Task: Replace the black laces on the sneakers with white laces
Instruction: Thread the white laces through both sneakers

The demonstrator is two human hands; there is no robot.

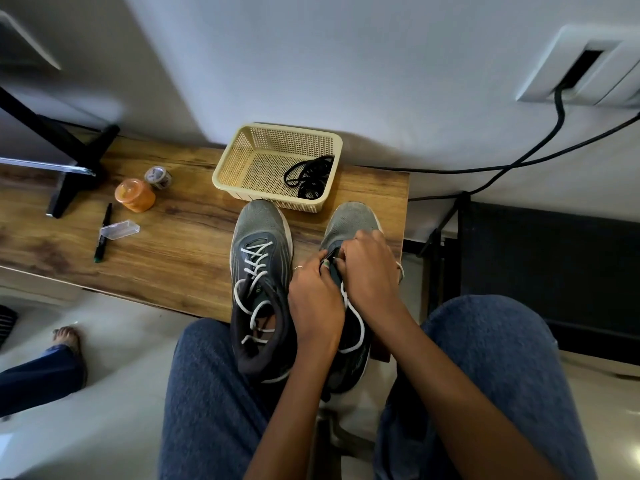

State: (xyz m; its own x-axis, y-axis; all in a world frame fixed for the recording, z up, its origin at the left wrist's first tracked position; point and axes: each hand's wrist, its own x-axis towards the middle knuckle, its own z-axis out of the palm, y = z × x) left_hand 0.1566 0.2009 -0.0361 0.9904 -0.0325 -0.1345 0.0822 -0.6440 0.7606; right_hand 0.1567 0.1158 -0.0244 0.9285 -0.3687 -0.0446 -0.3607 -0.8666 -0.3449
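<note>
1. Head view, the setting: we look down on a wooden tabletop [180,237] set against a pale wall, with the floor below and our own knees in jeans at the near edge.
2. At the back of it stands a beige basket [228,161] holding the coiled black laces [310,176], so both sneakers are already stripped of them.
3. The left sneaker [261,289] stands toe toward the basket and carries a white lace [256,271] criss-crossed through its eyelets, with the ends lying loose in the opening.
4. The right sneaker [349,223] stands just beside it, and a second white lace [358,327] loops loosely over its opening, only partly threaded.
5. Our left hand [315,303] and right hand [372,268] meet over the lower eyelets of that sneaker, fingers curled in a narrow grip on the lace and the eyelet flap; exactly which strand each pinches is hidden.
6. We judge the step in hand to be lacing the second sneaker, near its toe end.
7. The next move calls for pulling the lace tip through the eyelet, evening the two ends, then crossing upward row by row.
8. Off to the left lie an orange jar [135,195], a tape roll [157,177] and a pen [103,232].
</note>
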